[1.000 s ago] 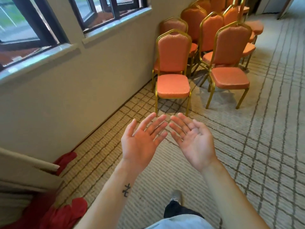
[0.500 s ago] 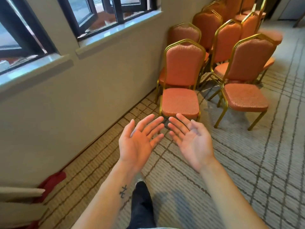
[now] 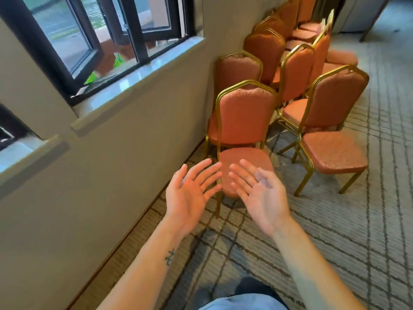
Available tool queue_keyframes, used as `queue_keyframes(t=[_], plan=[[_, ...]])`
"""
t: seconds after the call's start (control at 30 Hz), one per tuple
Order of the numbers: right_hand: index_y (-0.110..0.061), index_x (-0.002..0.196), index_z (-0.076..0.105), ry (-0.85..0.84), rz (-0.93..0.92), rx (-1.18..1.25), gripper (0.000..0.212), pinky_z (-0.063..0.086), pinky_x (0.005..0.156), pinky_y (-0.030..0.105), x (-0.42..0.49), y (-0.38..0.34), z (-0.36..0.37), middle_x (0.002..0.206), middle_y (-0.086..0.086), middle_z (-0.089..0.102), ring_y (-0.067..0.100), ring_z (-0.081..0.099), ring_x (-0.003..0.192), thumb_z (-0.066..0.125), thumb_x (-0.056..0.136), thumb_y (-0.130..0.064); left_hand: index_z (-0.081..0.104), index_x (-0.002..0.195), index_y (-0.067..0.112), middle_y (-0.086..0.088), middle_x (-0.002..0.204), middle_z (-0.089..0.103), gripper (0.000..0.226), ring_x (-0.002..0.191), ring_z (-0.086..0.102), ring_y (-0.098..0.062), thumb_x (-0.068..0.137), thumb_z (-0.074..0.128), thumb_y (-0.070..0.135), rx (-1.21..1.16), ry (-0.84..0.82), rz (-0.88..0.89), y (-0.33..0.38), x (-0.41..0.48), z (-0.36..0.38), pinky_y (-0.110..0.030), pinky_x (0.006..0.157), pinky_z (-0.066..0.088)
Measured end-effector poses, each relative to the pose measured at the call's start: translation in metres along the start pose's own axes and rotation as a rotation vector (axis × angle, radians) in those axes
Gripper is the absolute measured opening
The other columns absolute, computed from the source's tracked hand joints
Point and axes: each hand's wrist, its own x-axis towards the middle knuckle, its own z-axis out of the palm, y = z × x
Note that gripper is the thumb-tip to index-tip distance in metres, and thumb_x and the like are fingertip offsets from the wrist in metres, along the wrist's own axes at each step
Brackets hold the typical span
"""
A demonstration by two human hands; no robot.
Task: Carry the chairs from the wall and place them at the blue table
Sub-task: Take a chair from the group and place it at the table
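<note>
Lister: Hands, entry one: left hand [image 3: 190,193] and right hand [image 3: 261,195], both spread wide, palms up, fingers straight, holding nothing.

Checker: Any contact with stock?

Lister: None confirmed. The fingertips overlap the front of the seat in the head view, but the right hand is blurred. They probably hang short of it.

Checker: Entry two, the chair.

Lister: One nearest chair [image 3: 245,117], orange padding, gold frame. It stands upright on the carpet [image 3: 357,220], just beside the wall [image 3: 111,164], past the end of the window sill [image 3: 138,79], with its seat towards the person. More of the same kind stand in rows behind it. One second chair [image 3: 335,153] stands to its right, apart. The blue table is not in view.

Checker: Handling note?

Lister: The step in hand looks like the reach for the first pick-up. Take the frame, not the padding: one hand on the top rail of the back, the other under the seat's front edge. Lift straight up so the legs clear the chair behind, then turn away from the wall.

Checker: Change since half a second ago?

Lister: The hands keep the same open, palm-up pose. The nearest chair now sits closer in view, with its seat partly behind the fingers. The red cloth at lower left has gone from view.
</note>
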Motion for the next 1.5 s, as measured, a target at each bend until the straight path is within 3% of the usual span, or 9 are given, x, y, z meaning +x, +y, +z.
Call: queue_keyframes(t=[0.6, 0.87, 1.23, 1.5], plan=[[-0.011, 0.136, 0.058, 0.036, -0.023, 0.005, 0.045, 0.045, 0.108, 0.042, 0.367, -0.099, 0.034, 0.128, 0.012, 0.07, 0.027, 0.063, 0.124, 0.032, 0.106, -0.032, 0.053, 0.144, 0.01, -0.013, 0.139, 0.064, 0.06, 0.131, 0.059, -0.03, 0.106, 0.026, 0.047, 0.099, 0.03, -0.085, 0.093, 0.359, 0.012, -0.051, 0.117, 0.037], [-0.011, 0.136, 0.057, 0.082, -0.06, -0.015, 0.045, 0.046, 0.108, 0.043, 0.469, -0.155, 0.038, 0.125, 0.011, 0.071, 0.024, 0.067, 0.119, 0.03, 0.108, -0.031, 0.056, 0.141, 0.012, -0.01, 0.136, 0.067, 0.057, 0.127, 0.062, -0.029, 0.107, 0.027, 0.048, 0.144, 0.028, -0.122, 0.122, 0.483, 0.036, -0.049, 0.118, 0.037], [-0.008, 0.14, 0.055, 0.302, -0.144, 0.098, 0.045, 0.045, 0.111, 0.043, 0.631, -0.179, 0.028, 0.132, 0.01, 0.068, 0.025, 0.062, 0.125, 0.033, 0.106, -0.029, 0.055, 0.142, 0.007, -0.014, 0.136, 0.066, 0.057, 0.13, 0.06, -0.029, 0.105, 0.032, 0.043, 0.219, -0.063, -0.303, 0.148, 0.689, 0.026, -0.047, 0.12, 0.033], [-0.007, 0.145, 0.051, 0.683, -0.186, 0.199, 0.045, 0.048, 0.105, 0.042, 0.744, -0.174, 0.014, 0.142, 0.011, 0.058, 0.024, 0.055, 0.131, 0.042, 0.105, -0.027, 0.057, 0.142, 0.011, -0.009, 0.137, 0.066, 0.057, 0.135, 0.056, -0.026, 0.106, 0.031, 0.047, 0.315, -0.135, -0.568, 0.143, 0.846, 0.008, -0.046, 0.119, 0.034]])
